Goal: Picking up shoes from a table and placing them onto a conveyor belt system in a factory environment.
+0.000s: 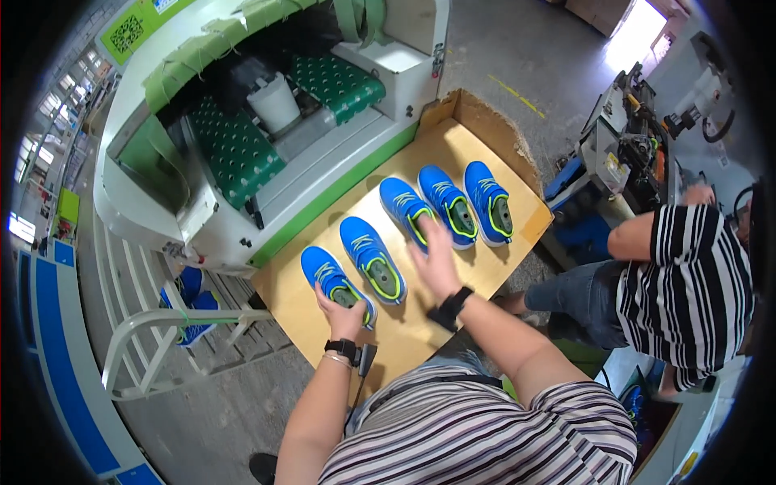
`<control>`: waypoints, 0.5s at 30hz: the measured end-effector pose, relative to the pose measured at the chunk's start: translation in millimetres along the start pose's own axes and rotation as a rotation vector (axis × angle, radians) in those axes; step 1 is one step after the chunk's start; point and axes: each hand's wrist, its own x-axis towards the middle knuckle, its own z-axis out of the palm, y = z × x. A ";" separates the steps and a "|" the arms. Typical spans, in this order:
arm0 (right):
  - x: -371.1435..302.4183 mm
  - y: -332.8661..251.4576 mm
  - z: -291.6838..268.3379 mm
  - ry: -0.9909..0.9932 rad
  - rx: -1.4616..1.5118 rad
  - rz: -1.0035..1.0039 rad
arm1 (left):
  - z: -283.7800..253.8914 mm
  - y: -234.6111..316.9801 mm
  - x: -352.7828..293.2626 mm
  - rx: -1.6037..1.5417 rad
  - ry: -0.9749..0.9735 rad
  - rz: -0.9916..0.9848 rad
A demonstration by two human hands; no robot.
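Several blue sneakers with yellow-green laces and trim stand in a slanting row on a tan board [279, 279], toes pointing away from me. My left hand [343, 317] is closed round the heel of the leftmost sneaker [322, 267], fingers at one side and thumb at the other. Beside it stands another sneaker [364, 242], untouched. My right hand [436, 263] is at the heel of the third sneaker [398, 198] from the left; its fingers are blurred, so their grip is unclear. Two more sneakers, one [440, 190] and the outermost [485, 186], stand to its right.
Beyond the board stands a white and green machine [323, 149] with perforated green belts [234, 149]. A cardboard edge [493, 129] borders the board's far right. A pale metal rack [145, 347] holds blue shoes [194, 307] at left. A person in a striped shirt [679, 279] is at right.
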 end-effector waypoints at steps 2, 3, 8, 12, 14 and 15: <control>38.5 18.3 -13.4 0.013 -0.096 0.061 | 4.7 6.5 -0.6 -0.009 0.003 -0.013; 49.9 17.7 -11.8 -0.070 -0.103 0.134 | 4.4 6.5 0.2 -0.017 0.006 -0.024; 12.6 -32.1 9.8 -0.209 0.056 -0.072 | 4.5 8.3 0.3 -0.047 0.013 -0.003; -35.9 -21.7 56.5 -0.384 0.357 0.191 | 4.0 4.5 4.4 -0.058 0.075 -0.024; -24.6 -24.7 52.0 -0.368 0.512 0.319 | -9.5 21.5 15.9 -0.323 -0.010 -0.162; -12.5 -17.7 41.7 -0.343 0.629 0.382 | -20.5 57.7 17.8 -0.578 -0.134 -0.280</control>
